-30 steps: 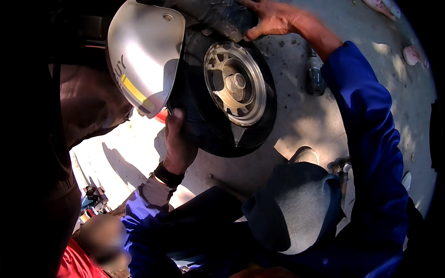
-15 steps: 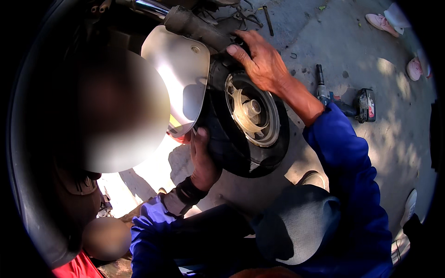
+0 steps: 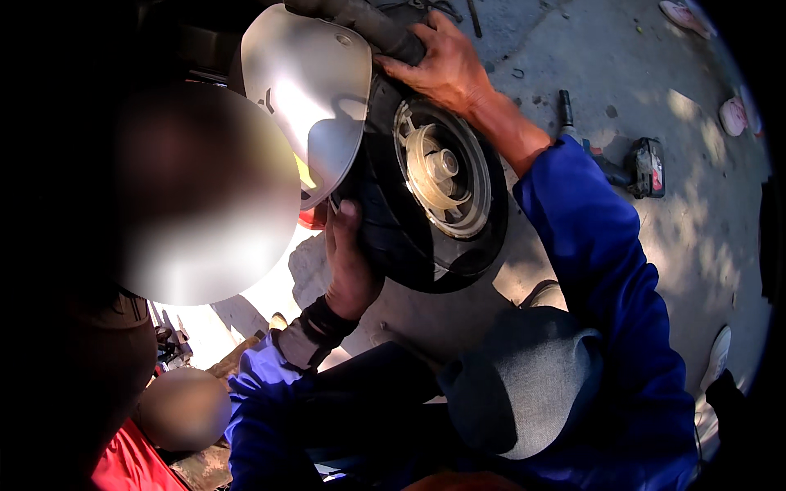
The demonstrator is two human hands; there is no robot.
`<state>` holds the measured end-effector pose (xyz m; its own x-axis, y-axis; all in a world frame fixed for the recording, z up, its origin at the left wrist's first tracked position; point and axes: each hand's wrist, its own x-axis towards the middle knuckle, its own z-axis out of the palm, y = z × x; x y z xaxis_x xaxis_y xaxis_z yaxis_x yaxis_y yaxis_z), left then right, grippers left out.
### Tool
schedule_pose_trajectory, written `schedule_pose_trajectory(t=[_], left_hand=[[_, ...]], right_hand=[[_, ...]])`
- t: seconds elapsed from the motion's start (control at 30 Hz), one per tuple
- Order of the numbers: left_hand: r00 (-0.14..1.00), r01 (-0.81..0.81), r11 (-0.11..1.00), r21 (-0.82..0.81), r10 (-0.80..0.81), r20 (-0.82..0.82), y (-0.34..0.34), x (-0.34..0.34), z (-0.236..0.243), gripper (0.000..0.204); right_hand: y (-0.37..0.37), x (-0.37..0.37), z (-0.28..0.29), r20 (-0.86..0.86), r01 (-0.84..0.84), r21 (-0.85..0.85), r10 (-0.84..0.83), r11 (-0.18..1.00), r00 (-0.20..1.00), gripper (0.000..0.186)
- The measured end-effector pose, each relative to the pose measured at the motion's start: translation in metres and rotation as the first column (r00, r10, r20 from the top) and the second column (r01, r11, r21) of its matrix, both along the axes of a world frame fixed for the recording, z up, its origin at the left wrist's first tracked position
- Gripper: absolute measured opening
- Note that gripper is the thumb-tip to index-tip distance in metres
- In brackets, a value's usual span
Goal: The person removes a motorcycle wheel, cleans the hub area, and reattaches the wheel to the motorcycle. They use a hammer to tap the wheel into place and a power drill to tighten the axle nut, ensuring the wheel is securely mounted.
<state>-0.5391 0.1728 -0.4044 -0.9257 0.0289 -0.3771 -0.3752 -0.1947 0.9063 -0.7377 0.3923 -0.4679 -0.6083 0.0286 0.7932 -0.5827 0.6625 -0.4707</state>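
Observation:
A small black-tyred scooter wheel [image 3: 393, 237] with a gold-coloured hub [image 3: 434, 168] leans in front of me. Its upper left side lies next to a silver-grey mudguard [image 3: 307, 90]. My left hand [image 3: 352, 266] grips the tyre low on its left side, thumb up near the mudguard's lower edge. At the top, my right hand [image 3: 450, 65] closes round the end of a dark fork leg [image 3: 372, 26], just above the tyre. Its thumb lies under the leg; some fingertips are hidden.
A cordless impact wrench [image 3: 618, 168] lies on the concrete to the right. A metal rod [image 3: 474, 18] lies at the far side. Pink shoes [image 3: 733, 117] and a white shoe [image 3: 720, 360] show at the right edge. A person in red clothing [image 3: 135, 462] is at lower left.
The wheel, mudguard and fork leg appear higher in the view and slightly left. My right hand has shifted from the tyre's top to the fork leg's end. The left hand keeps its hold.

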Motion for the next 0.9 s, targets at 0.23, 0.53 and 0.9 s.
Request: schedule_pose_trajectory(t=[0.23, 0.53, 0.9], left_hand=[[0.995, 0.063, 0.998, -0.017, -0.064, -0.076, 0.013, -0.003, 0.007, 0.075], [0.988, 0.102, 0.994, -0.034, -0.106, -0.110, 0.029, -0.004, 0.017, 0.073], [0.998, -0.021, 0.999, -0.026, 0.019, -0.067, 0.011, -0.012, 0.013, 0.066]], right_hand=[[0.015, -0.029, -0.003, 0.265, -0.163, -0.237, 0.226, 0.958, 0.937, 0.082], [0.024, -0.015, 0.003, 0.405, -0.298, -0.620, 0.621, 0.726, 0.670, 0.099], [0.026, 0.044, 0.010, 0.373, -0.274, -0.729, 0.699, 0.628, 0.610, 0.088]])
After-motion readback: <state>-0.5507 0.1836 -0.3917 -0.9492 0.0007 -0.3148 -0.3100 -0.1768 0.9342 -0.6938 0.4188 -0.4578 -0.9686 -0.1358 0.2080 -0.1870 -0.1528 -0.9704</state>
